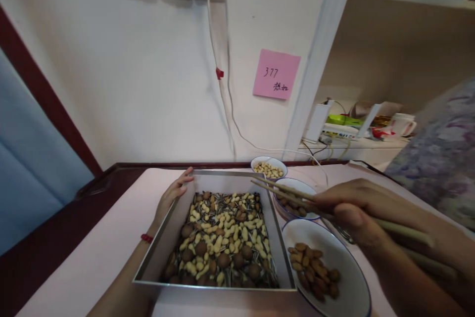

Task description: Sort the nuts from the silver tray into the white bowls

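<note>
A square metal box (276, 238) with grey walls holds a mix of unshelled peanuts (226, 228), round brown nuts (223, 259), striped sunflower seeds (221, 202) and some almonds. My left hand (173, 192) grips the box's far left side, fingers curled over the rim; a red band circles the wrist. In my right hand (363, 218) is a pair of wooden chopsticks (285, 191), pinched between thumb and fingers. Their tips are slightly apart over the box's far right corner, with nothing visible between them. Below that hand lies a white bowl (345, 262) of almonds (313, 270).
Behind the almond bowl stand a blue-rimmed bowl (297, 186) of brown nuts and a smaller bowl (281, 162) of peanuts. A white cable (260, 149) runs down the wall onto the table. A person in a floral garment (441, 154) is at the right, near shelves.
</note>
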`<state>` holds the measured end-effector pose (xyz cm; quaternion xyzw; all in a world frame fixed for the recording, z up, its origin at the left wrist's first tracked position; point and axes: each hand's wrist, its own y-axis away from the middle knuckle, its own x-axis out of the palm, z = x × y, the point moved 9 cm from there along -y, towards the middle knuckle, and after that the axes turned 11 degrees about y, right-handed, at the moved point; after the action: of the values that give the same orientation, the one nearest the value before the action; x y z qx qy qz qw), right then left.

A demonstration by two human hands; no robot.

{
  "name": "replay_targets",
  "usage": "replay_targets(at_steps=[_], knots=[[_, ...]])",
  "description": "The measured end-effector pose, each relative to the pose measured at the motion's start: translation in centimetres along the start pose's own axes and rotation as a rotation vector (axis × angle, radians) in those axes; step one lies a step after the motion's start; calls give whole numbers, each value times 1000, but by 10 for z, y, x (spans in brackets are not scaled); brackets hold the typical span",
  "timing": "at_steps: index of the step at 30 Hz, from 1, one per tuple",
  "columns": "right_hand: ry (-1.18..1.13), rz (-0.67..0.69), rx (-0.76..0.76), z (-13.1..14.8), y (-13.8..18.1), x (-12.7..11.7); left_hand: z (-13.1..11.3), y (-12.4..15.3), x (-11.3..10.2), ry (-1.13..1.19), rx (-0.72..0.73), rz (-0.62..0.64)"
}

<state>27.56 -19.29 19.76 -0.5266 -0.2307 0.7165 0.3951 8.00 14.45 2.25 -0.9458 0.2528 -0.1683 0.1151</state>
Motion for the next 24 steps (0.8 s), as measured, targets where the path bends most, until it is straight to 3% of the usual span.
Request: replay_targets(at_steps=[2,5,11,24], knots=[[-70,144,-65,6,0,25,0,1,1,28,-8,-7],[-113,303,-23,2,1,57,-1,3,3,55,-10,-15],[-112,471,71,-13,10,88,-1,4,5,102,-20,-21],[-149,527,86,-13,15,111,0,3,3,70,4,-3]])
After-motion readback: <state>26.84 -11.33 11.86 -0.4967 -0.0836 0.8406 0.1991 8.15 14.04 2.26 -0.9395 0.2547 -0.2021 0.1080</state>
